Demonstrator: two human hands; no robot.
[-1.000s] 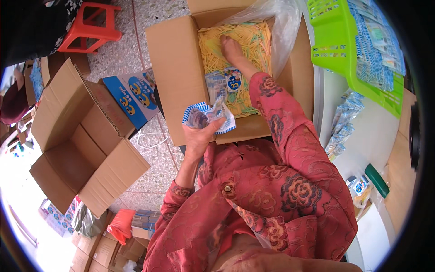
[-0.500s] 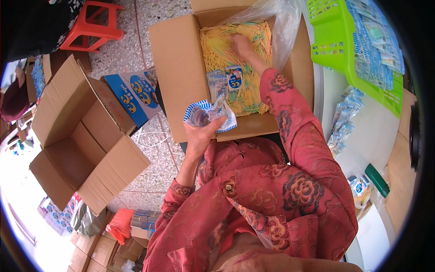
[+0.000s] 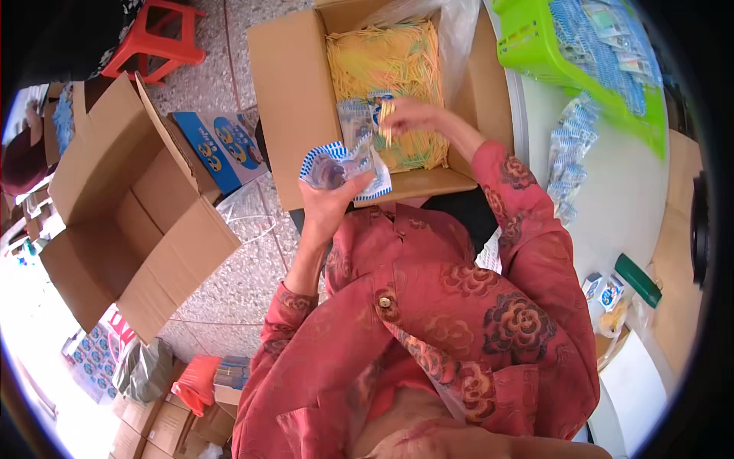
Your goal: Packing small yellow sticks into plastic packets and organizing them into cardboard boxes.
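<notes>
My left hand (image 3: 327, 208) grips an open plastic packet (image 3: 330, 170) with a blue-and-white striped border, its mouth spread above the near edge of a cardboard box (image 3: 284, 99). Inside the box lies a deep layer of thin yellow, orange and green sticks (image 3: 382, 65). My right hand (image 3: 417, 115) is above that layer, fingers pinched on a small bundle of yellow sticks (image 3: 387, 130), just right of the packet and apart from it. Flat printed packets (image 3: 353, 116) rest on the loose sticks, partly hidden behind my right hand.
An open carton (image 3: 145, 206) stands at left by a blue printed box (image 3: 218, 149), with a red stool (image 3: 157, 38) beyond. At right, a white table (image 3: 612, 199) bears a green basket (image 3: 527, 42) of filled packets, a strip of packets (image 3: 569, 149) and a green stapler-like object (image 3: 638, 281).
My right hand has come up from the far part of the stick layer toward the packet, now with a bundle of sticks in its fingers. The left hand still holds the packet.
</notes>
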